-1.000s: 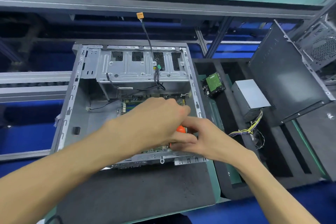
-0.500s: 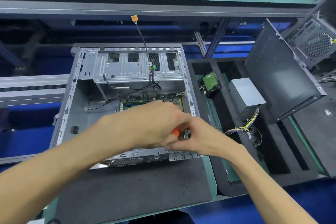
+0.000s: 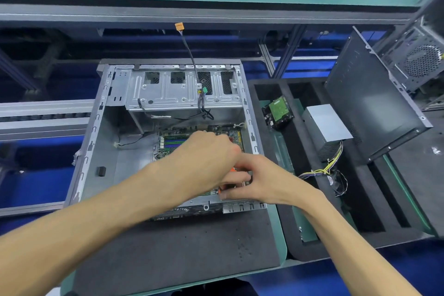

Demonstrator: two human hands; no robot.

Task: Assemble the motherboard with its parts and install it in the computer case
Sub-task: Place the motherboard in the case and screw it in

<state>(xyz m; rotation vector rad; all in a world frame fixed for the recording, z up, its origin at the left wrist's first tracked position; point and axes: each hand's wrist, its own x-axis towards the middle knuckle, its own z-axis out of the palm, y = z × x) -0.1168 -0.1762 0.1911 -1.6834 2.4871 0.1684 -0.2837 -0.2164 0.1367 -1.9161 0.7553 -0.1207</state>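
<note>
Two hands inside computer case (image 3: 101,142), at its near right corner. Motherboard (image 3: 176,140) flat on case floor, seated for fastening. Left hand (image 3: 204,156) curled over orange-handled tool (image 3: 231,169), likely a screwdriver; right hand (image 3: 262,181) pinching its lower end, probably steadying the tip.

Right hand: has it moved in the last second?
No, barely: the right hand stays just inside the computer case's near rim, by its right corner, holding the orange-handled tool.
</note>
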